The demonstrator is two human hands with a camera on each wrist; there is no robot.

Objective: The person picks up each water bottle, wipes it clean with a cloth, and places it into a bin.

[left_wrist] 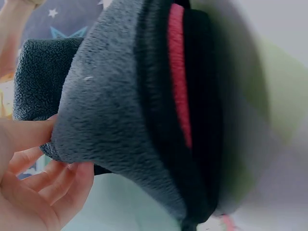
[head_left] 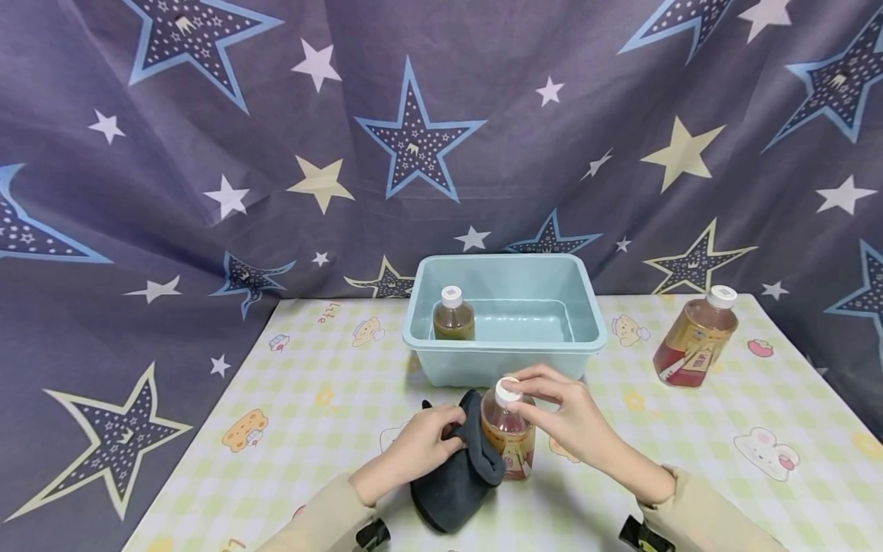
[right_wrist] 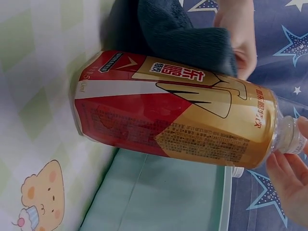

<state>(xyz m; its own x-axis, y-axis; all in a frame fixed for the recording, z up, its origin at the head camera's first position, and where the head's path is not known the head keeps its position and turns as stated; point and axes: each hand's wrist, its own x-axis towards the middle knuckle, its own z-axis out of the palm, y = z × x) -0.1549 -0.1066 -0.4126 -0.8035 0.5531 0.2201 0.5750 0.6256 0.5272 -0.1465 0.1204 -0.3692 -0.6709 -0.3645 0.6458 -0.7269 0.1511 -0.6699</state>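
Observation:
In the head view my left hand [head_left: 431, 441] grips the rolled cuff of a dark grey fleece thing [head_left: 448, 487], slipper-like in shape. Its fuzzy side [left_wrist: 110, 91], black edge and red stripe fill much of the left wrist view, where the thumb and fingers pinch the cloth. Close against the cuff, a red-and-gold drink bottle [head_left: 508, 437] stands upright on the table. My right hand [head_left: 566, 406] holds its white cap [head_left: 508, 389] between thumb and fingers. The bottle's printed label [right_wrist: 173, 110] faces the right wrist camera.
A light blue plastic tub [head_left: 507, 360] stands behind the hands, with a white-capped bottle [head_left: 453, 316] inside at its left. Another red-and-gold bottle [head_left: 695, 337] is on the table to the right. A checked cloth [head_left: 331, 429] covers the table; a star-patterned curtain [head_left: 510, 169] hangs behind.

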